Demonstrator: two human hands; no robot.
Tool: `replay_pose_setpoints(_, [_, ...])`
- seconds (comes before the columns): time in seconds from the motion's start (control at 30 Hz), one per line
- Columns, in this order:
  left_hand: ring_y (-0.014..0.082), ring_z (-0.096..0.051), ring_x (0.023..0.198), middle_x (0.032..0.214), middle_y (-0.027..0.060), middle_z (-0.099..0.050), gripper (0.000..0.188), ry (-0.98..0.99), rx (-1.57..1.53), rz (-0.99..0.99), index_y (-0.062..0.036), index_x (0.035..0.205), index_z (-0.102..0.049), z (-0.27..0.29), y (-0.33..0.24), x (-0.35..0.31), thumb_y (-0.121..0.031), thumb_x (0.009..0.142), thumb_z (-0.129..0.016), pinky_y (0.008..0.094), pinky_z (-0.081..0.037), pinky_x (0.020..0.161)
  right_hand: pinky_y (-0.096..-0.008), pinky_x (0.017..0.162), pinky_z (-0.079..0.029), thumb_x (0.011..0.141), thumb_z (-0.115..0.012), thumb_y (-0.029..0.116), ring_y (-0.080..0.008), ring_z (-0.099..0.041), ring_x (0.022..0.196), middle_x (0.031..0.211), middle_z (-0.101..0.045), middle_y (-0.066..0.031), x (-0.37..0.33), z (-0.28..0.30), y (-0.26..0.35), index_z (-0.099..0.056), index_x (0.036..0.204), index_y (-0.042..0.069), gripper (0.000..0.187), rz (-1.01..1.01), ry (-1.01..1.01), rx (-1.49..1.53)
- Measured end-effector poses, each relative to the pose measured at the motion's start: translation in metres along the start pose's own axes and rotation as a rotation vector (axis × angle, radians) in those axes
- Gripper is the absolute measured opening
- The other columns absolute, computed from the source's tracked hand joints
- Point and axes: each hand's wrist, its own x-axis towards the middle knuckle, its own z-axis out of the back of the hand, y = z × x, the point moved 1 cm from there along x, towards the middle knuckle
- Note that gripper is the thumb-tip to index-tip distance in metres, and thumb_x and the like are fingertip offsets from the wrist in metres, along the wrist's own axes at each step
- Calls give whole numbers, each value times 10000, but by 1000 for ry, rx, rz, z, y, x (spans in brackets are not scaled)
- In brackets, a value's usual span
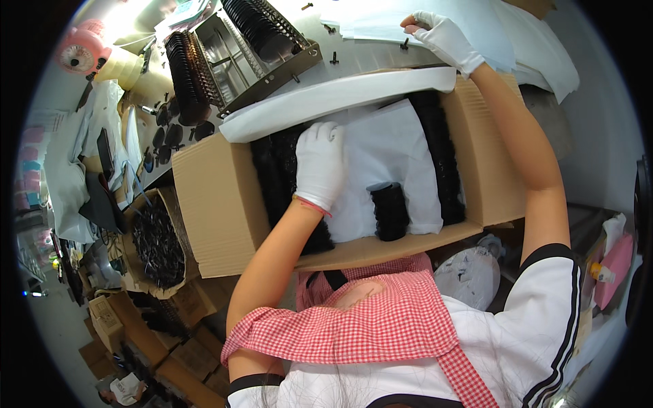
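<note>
An open cardboard box (224, 204) lies in front of me, lined with white paper (415, 146). Rows of stacked black discs (447, 156) stand along its sides, and a short stack of black discs (390, 212) rests on the paper near the front. My left hand (320, 163), in a white glove, is on the paper beside the left row. Its fingers are curled, and what lies under them is hidden. Beyond the box, my gloved right hand (443, 39) is over white sheets (377, 27), its fingers bent but apart, with nothing visible in them.
A metal rack (272, 75) holding rows of black discs stands at the back left. Loose black discs (163, 136) and small dark pieces (334, 58) are scattered on the table. At left is a carton of black scraps (158, 238). A pink fan (83, 51) stands far left.
</note>
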Motion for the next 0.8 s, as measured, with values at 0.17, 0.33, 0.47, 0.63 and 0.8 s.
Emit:
replay_pose_setpoints(0.17, [304, -642, 923, 906, 126, -662, 137, 174, 379, -126, -33, 859, -667, -14, 32, 36, -112, 829, -559, 428, -505, 820, -325, 889, -520, 879, -714, 282, -214, -684, 951, 1011, -735, -85, 51, -5, -37, -713, 1083, 89, 280, -83, 140, -247])
replay_pose_setpoints(0.33, [296, -649, 935, 923, 140, -674, 149, 215, 309, -62, -32, 863, -673, -24, 48, 30, -118, 838, -553, 420, -515, 821, -378, 897, -494, 731, -827, 464, -289, -641, 1024, 1052, -700, -143, 78, -13, -79, -670, 1085, 70, 552, -167, 163, -329])
replay_pose_setpoints(0.47, [302, -657, 924, 922, 147, -681, 158, 300, 354, 39, -44, 883, -681, -28, 51, 26, -120, 859, -545, 425, -519, 810, -347, 827, -483, 669, -878, 462, -241, -603, 902, 933, -669, -95, 89, -18, -96, -633, 966, 93, 533, -188, 174, -276])
replay_pose_setpoints(0.63, [332, -657, 892, 910, 162, -681, 181, 310, 440, 39, -42, 928, -683, -31, 45, 33, -125, 881, -529, 452, -518, 787, -310, 721, -473, 783, -829, 320, -160, -541, 756, 819, -622, -41, 89, -19, -97, -614, 879, 81, 335, -185, 177, -214])
replay_pose_setpoints(0.8, [347, -606, 1012, 1010, 145, -640, 208, 155, 55, -71, -104, 1046, -663, 12, 52, 32, -183, 863, -605, 473, -472, 874, -340, 811, -487, 903, -693, 333, -214, -621, 846, 907, -687, -98, 93, -20, -119, -643, 1004, 40, 313, -170, 0, -221])
